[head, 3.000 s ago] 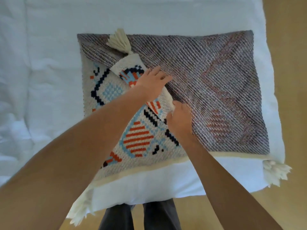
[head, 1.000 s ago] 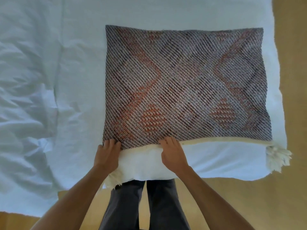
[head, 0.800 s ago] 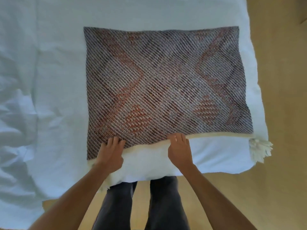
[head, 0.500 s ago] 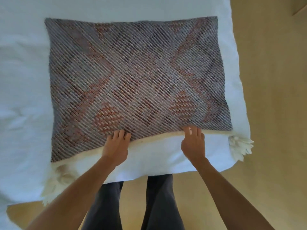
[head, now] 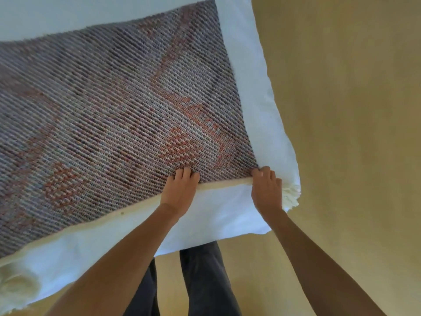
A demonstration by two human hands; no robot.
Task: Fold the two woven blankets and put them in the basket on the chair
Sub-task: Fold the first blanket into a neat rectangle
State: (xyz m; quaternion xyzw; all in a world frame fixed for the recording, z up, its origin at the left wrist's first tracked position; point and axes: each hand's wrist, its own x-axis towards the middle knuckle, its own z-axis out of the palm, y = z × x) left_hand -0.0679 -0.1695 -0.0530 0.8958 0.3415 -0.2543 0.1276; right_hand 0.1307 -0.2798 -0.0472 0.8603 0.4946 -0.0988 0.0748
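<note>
Though flat on bedsheet point(head: 227, 215), blanket point(head: 114, 110) (tasselled)

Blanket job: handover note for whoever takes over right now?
Left hand grips the blanket at its near edge; right hand grips its near right corner, beside the tassel.
The blanket lies spread flat on the bed.
Out of view: basket, chair, second blanket.
Done: cannot tell from this view how far it is folded.
Left: finish folding this one, fold the other, put both in the basket.
</note>
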